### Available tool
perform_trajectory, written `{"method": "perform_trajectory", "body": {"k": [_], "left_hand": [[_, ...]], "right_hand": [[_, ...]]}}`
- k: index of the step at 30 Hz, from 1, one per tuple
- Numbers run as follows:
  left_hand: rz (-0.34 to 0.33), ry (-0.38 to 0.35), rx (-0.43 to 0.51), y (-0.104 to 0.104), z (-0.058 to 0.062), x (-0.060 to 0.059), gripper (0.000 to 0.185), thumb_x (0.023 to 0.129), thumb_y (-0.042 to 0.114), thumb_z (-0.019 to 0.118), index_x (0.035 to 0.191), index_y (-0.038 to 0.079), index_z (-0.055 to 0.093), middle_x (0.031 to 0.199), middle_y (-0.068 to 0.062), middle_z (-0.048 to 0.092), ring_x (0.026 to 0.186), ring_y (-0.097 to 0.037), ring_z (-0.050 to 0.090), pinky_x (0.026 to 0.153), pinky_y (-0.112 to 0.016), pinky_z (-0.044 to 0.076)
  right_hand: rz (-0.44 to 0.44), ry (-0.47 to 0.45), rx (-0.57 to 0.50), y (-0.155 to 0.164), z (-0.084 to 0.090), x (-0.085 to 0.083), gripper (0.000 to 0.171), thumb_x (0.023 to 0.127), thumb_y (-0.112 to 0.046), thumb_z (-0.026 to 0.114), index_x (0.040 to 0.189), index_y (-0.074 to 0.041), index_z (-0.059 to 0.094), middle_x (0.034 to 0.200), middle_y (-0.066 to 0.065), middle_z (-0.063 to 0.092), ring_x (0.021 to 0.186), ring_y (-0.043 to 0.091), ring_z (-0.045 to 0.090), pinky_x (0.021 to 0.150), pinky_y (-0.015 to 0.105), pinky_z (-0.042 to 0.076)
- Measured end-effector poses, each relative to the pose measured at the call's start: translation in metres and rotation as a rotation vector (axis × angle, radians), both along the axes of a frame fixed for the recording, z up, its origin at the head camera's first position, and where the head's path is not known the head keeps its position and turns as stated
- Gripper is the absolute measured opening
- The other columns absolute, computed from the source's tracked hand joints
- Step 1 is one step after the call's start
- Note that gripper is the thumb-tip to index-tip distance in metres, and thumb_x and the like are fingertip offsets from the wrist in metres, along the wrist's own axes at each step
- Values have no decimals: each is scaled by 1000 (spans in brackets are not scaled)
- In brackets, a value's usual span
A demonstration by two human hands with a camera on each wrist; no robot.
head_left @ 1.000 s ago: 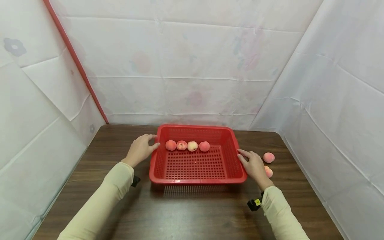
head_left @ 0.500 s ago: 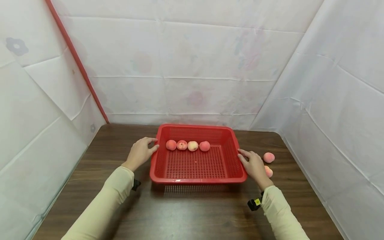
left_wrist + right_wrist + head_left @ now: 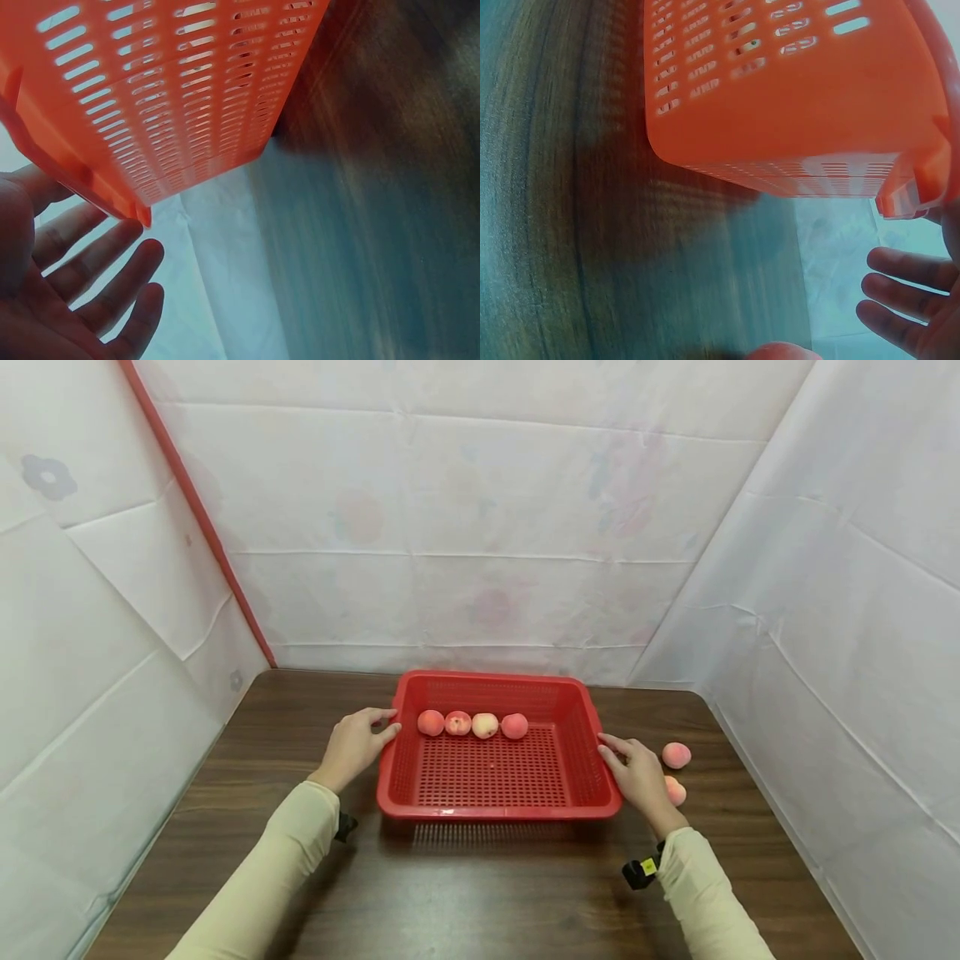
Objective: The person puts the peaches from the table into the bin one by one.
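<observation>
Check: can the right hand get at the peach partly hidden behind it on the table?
Probably yes. The right hand rests at the red basket rim, fingers straight, holding nothing, and that peach lies on the open table just beside it.

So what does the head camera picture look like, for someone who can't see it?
Two hands rest on the sides of a red basket on a brown table: the left hand at its left rim, the right hand at its right rim. Four peaches sit in a row inside, and two more lie beside the right hand.
</observation>
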State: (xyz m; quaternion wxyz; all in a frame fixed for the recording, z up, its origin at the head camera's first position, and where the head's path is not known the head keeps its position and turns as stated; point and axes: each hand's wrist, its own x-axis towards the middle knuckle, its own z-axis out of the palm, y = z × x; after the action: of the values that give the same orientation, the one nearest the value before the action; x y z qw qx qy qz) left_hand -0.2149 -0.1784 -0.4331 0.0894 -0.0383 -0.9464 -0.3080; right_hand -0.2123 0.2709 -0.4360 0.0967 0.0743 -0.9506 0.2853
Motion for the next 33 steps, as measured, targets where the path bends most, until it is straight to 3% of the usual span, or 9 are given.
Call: {"method": "perform_trajectory", "body": {"k": [6,10,14,23,33], "left_hand": [[4,20,16,1,-1,0,38,92,26,66,122,3,68,119,-20,68,108,-36,65,93,-52,50],[1,52,17,1,-2,0,36,91,23,67,120,1,68,120,-22,67,111,-39,63,95,-54,48],[2,50,16,1,-3,1,36,91,22,67,121,1,68,121,-22,67,113,-40,61,97,-55,47],[-3,66,-4,1,-7,-1,37,92,24,66,121,2,68,121,-19,67,112,-39,59,97,-55,46],[-8,83,8,1,-8,1,37,92,24,66,122,3,68,122,-18,67,113,-40,59,96,-55,45]], "right_hand": [[26,-2,-32,7,6,-5,32,96,-24,62,124,-11,68,102,14,69,88,25,64,74,36,52],[38,-45,-16,11,12,-7,35,96,-26,61,125,-8,66,108,16,68,95,29,66,81,44,54],[25,-90,22,18,16,-7,38,97,-26,59,129,-6,63,113,19,65,104,34,64,90,52,51],[30,-112,97,36,23,-6,38,96,-21,60,129,-3,62,120,27,62,114,43,59,96,58,46],[24,-153,223,58,22,-4,39,96,-22,60,127,2,61,113,28,63,102,41,60,86,56,48]]}}
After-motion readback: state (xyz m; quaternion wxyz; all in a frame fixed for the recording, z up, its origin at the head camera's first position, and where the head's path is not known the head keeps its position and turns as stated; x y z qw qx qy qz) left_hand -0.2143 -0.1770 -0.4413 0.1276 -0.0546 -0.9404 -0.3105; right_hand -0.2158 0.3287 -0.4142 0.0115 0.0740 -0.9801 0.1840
